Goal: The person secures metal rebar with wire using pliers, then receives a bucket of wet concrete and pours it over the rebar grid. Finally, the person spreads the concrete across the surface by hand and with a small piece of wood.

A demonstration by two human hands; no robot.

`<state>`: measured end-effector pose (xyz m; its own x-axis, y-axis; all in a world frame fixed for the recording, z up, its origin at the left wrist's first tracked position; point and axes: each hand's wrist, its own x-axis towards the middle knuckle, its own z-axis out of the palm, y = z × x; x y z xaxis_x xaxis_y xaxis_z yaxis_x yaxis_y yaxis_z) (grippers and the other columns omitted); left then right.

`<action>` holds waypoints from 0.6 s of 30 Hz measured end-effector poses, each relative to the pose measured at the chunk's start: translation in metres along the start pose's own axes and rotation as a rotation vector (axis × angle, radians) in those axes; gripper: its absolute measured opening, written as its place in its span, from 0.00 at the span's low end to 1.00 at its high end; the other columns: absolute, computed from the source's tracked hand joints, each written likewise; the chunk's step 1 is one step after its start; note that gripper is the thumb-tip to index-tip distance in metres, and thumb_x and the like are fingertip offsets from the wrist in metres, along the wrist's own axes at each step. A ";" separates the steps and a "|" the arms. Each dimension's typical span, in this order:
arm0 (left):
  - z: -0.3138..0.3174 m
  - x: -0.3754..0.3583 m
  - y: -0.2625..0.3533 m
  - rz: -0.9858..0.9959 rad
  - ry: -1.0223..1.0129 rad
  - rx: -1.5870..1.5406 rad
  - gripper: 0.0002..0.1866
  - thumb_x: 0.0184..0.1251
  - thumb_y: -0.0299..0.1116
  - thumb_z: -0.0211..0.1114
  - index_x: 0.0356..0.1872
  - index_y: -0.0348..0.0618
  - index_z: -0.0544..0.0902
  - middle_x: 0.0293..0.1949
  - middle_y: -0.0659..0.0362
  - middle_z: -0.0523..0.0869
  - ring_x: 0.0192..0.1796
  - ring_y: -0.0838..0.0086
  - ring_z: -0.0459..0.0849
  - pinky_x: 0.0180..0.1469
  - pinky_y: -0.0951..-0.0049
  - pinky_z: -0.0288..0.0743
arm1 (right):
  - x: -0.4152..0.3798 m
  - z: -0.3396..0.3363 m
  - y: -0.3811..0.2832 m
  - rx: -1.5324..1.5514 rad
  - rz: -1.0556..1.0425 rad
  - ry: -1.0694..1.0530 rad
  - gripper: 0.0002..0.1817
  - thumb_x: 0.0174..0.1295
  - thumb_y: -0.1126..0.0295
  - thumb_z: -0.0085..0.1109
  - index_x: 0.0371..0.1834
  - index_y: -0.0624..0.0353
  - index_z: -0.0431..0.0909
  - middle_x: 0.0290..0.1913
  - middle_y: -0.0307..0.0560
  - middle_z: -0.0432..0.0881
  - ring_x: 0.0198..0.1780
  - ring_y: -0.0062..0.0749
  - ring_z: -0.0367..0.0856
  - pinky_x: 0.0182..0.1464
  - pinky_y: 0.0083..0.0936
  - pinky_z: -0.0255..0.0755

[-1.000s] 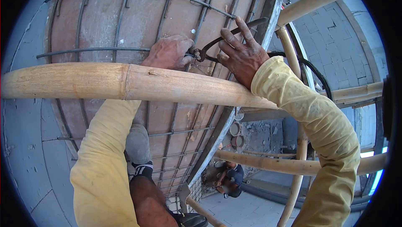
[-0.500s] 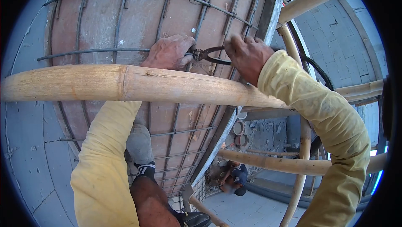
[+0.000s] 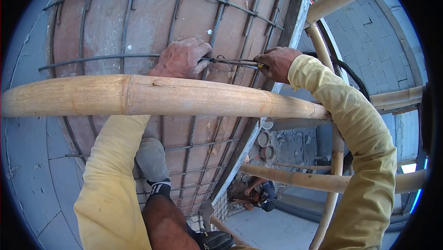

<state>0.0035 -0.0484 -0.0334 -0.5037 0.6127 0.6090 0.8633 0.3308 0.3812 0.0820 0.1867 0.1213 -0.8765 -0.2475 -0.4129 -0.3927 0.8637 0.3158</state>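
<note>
My left hand (image 3: pixel 182 58) is closed around a horizontal steel reinforcing bar (image 3: pixel 101 58), near its crossing with another bar. In my right hand (image 3: pixel 279 63) are the handles of a pair of dark pincers (image 3: pixel 240 62), their yellowish grip end showing at the fingers. The pincers lie nearly level, seen edge-on, with the jaws at the bar crossing just right of my left hand. Thin wire shows around the jaws, but its exact hold is too small to tell. A thick bamboo pole (image 3: pixel 194 94) crosses in front of both forearms.
Reinforcing bars form a grid over a reddish-brown panel (image 3: pixel 152 14) with a metal edge (image 3: pixel 295 19). More bamboo poles (image 3: pixel 300 176) stand at the right, by a black cable bundle (image 3: pixel 353 72). Far below are a person (image 3: pixel 263 192) and several buckets (image 3: pixel 266 152). My shoe (image 3: pixel 152 157) rests on the bars.
My right hand has shifted a little right and down, turning the pincers from a flat view with spread handles to edge-on. My left hand keeps its hold on the bar.
</note>
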 end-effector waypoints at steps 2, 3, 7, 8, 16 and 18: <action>-0.001 -0.002 0.002 -0.021 0.001 0.003 0.12 0.59 0.36 0.70 0.40 0.44 0.80 0.36 0.56 0.83 0.42 0.61 0.84 0.46 0.61 0.78 | -0.005 -0.009 -0.016 -0.068 0.091 0.018 0.15 0.61 0.70 0.61 0.47 0.68 0.81 0.34 0.58 0.86 0.38 0.49 0.87 0.46 0.40 0.81; -0.001 -0.002 0.004 -0.032 -0.004 0.005 0.11 0.60 0.36 0.70 0.40 0.44 0.80 0.36 0.56 0.83 0.41 0.61 0.84 0.46 0.61 0.78 | -0.010 -0.017 -0.028 -0.108 0.151 0.007 0.15 0.62 0.68 0.61 0.46 0.67 0.81 0.34 0.57 0.86 0.38 0.48 0.87 0.46 0.39 0.81; -0.003 0.000 0.006 -0.065 -0.042 -0.006 0.11 0.60 0.36 0.70 0.39 0.45 0.80 0.35 0.55 0.84 0.41 0.60 0.84 0.46 0.61 0.78 | -0.007 -0.023 -0.025 0.081 0.090 -0.103 0.14 0.62 0.64 0.65 0.41 0.64 0.79 0.29 0.50 0.85 0.31 0.39 0.87 0.38 0.34 0.82; -0.004 0.001 0.005 -0.059 -0.042 -0.009 0.11 0.59 0.36 0.70 0.39 0.45 0.80 0.35 0.55 0.84 0.41 0.60 0.84 0.46 0.61 0.78 | -0.004 -0.059 -0.045 0.416 0.404 -0.476 0.16 0.58 0.65 0.71 0.40 0.66 0.78 0.26 0.48 0.82 0.23 0.31 0.84 0.28 0.30 0.82; 0.000 0.001 0.000 -0.047 -0.017 -0.020 0.11 0.59 0.36 0.70 0.39 0.46 0.80 0.35 0.54 0.85 0.41 0.59 0.85 0.46 0.59 0.78 | -0.009 -0.071 -0.045 0.276 0.323 -0.386 0.33 0.54 0.63 0.74 0.58 0.67 0.69 0.36 0.56 0.82 0.23 0.38 0.84 0.27 0.33 0.83; -0.002 0.001 0.006 -0.084 -0.035 -0.016 0.11 0.59 0.36 0.70 0.39 0.45 0.80 0.35 0.54 0.85 0.41 0.58 0.85 0.46 0.58 0.78 | -0.022 -0.038 -0.024 -0.268 -0.050 0.193 0.30 0.60 0.57 0.66 0.58 0.66 0.71 0.37 0.53 0.84 0.27 0.39 0.85 0.31 0.34 0.83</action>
<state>0.0082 -0.0475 -0.0289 -0.5728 0.6082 0.5495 0.8172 0.3712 0.4410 0.1006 0.1546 0.1550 -0.8808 -0.3873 -0.2723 -0.4733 0.7084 0.5236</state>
